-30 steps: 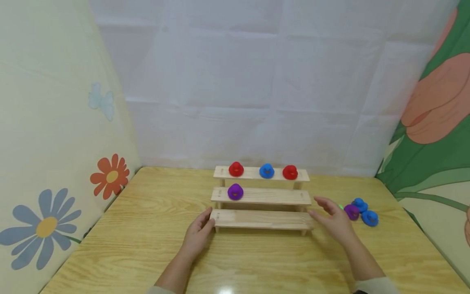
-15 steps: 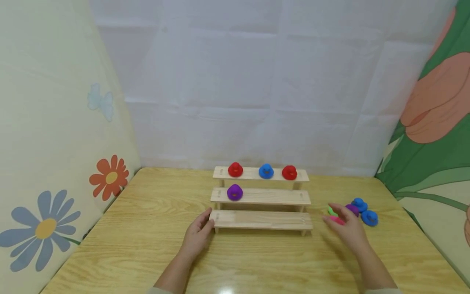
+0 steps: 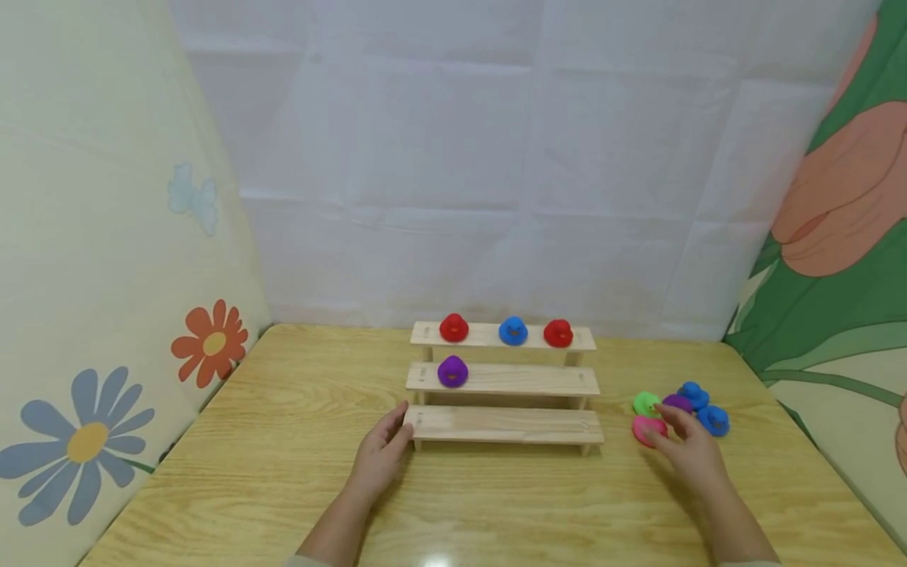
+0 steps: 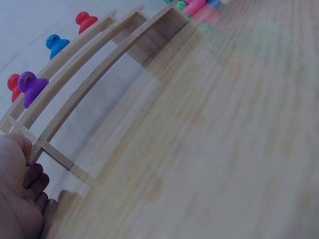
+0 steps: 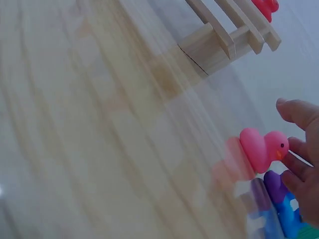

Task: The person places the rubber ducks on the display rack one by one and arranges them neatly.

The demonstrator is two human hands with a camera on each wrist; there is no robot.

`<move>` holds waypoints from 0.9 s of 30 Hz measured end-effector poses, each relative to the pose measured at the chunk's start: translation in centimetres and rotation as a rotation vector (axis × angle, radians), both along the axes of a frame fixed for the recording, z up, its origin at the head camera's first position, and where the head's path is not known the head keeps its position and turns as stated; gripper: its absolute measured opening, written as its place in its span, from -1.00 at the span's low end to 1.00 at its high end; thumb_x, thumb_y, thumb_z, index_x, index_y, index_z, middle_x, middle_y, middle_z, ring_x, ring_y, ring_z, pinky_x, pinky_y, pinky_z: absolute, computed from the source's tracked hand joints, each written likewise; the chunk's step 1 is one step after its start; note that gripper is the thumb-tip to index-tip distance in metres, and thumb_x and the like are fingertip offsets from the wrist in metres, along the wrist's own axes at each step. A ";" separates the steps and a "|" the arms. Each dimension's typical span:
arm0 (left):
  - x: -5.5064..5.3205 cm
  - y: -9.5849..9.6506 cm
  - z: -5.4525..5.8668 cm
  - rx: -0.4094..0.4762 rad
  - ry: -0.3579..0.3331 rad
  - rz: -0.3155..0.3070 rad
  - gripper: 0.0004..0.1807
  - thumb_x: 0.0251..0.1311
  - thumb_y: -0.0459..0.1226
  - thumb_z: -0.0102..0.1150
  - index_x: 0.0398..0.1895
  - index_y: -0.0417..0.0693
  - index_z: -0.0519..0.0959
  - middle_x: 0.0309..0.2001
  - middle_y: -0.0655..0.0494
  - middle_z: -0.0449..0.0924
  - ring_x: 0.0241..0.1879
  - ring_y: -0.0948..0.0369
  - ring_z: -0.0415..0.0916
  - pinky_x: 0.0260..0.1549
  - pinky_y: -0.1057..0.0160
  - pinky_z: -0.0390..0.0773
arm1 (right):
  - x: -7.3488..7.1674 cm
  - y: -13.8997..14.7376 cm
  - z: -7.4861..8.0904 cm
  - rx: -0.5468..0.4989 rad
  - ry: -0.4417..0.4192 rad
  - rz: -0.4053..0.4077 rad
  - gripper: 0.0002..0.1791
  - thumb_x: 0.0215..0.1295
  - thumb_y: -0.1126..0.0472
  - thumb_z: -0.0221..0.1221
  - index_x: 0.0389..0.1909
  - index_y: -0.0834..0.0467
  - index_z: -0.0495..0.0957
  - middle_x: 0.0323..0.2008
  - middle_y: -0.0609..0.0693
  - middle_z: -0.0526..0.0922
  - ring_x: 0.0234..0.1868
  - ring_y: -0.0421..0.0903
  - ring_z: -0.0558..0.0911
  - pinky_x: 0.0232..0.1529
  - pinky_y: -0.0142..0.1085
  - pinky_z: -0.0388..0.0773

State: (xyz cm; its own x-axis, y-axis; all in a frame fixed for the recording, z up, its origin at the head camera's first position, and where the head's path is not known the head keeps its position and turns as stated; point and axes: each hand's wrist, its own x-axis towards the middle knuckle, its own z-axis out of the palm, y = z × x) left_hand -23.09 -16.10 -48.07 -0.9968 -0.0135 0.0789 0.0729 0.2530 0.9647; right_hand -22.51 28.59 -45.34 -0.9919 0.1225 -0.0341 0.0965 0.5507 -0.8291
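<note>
Facing right hand point(image 5: 301, 164), open grip: pink duck's point(image 5: 261, 149) beak, unseen overhead.

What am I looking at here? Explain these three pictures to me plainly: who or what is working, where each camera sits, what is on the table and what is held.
No machine works here: a person uses two bare hands. One camera sits on the head and looks down at the wooden table; one more sits on each wrist.

On the table stands a three-step wooden rack. Its top step carries two red ducks with a blue duck between them; the middle step carries a purple duck; the lowest step is bare.

The left hand rests against the rack's lower left end. The right hand reaches into a loose cluster of ducks, its fingers open beside a pink duck, apparently touching it. Neither hand grips anything.
</note>
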 end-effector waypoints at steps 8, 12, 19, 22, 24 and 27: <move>0.0 0.0 -0.1 -0.012 0.003 0.002 -0.46 0.46 -0.29 -0.05 0.43 -0.34 0.22 0.42 -0.27 0.23 0.44 -0.12 0.18 0.41 -0.03 0.23 | 0.1 0.2 -0.9 0.035 0.039 -0.008 -0.30 0.36 0.04 0.21 0.37 0.34 0.25 0.33 0.41 0.34 0.37 0.32 0.34 0.42 0.08 0.30; -0.1 0.0 -0.1 -0.011 0.002 0.006 -0.46 0.46 -0.30 -0.05 0.42 -0.33 0.22 0.43 -0.26 0.24 0.44 -0.11 0.18 0.41 -0.01 0.23 | 0.2 0.2 -1.0 0.049 0.026 -0.018 -0.25 0.33 -0.05 0.23 0.37 0.30 0.27 0.31 0.39 0.37 0.29 0.33 0.42 0.33 0.13 0.40; -0.1 0.0 -0.1 -0.011 0.009 0.004 -0.46 0.46 -0.29 -0.05 0.42 -0.34 0.22 0.42 -0.28 0.24 0.44 -0.12 0.18 0.41 -0.03 0.24 | 0.2 0.1 -1.2 0.060 0.000 -0.016 -0.22 0.28 -0.10 0.26 0.37 0.27 0.29 0.31 0.36 0.35 0.21 0.32 0.48 0.21 0.12 0.51; 0.0 0.0 0.0 -0.006 0.005 -0.001 -0.46 0.46 -0.30 -0.05 0.43 -0.34 0.22 0.42 -0.27 0.24 0.44 -0.11 0.18 0.42 -0.01 0.23 | 0.2 0.1 -1.1 0.076 -0.010 -0.011 -0.20 0.27 -0.11 0.27 0.38 0.27 0.29 0.29 0.36 0.37 0.18 0.30 0.50 0.12 0.02 0.58; 0.1 0.0 0.0 -0.007 0.006 -0.004 -0.46 0.46 -0.30 -0.05 0.43 -0.34 0.21 0.42 -0.28 0.23 0.44 -0.11 0.17 0.42 -0.01 0.22 | 0.1 0.1 -1.2 0.091 -0.013 -0.015 -0.21 0.26 -0.11 0.28 0.37 0.26 0.31 0.25 0.36 0.41 0.14 0.25 0.52 0.01 -0.12 0.61; 0.1 0.0 0.1 0.000 0.001 -0.005 -0.45 0.46 -0.30 -0.05 0.43 -0.34 0.21 0.43 -0.26 0.23 0.45 -0.10 0.17 0.42 0.00 0.21 | -0.1 0.6 -1.3 0.104 -0.017 -0.001 -0.20 0.23 -0.12 0.30 0.36 0.26 0.33 0.18 0.34 0.48 0.08 0.16 0.54 -0.13 -0.29 0.55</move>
State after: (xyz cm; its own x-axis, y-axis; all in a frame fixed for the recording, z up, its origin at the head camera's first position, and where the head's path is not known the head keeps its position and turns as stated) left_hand -22.96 -16.11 -47.99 -0.9968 -0.0088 0.0797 0.0749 0.2531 0.9645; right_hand -22.63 29.15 -46.63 -0.9912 0.1268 -0.0379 0.1104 0.6339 -0.7655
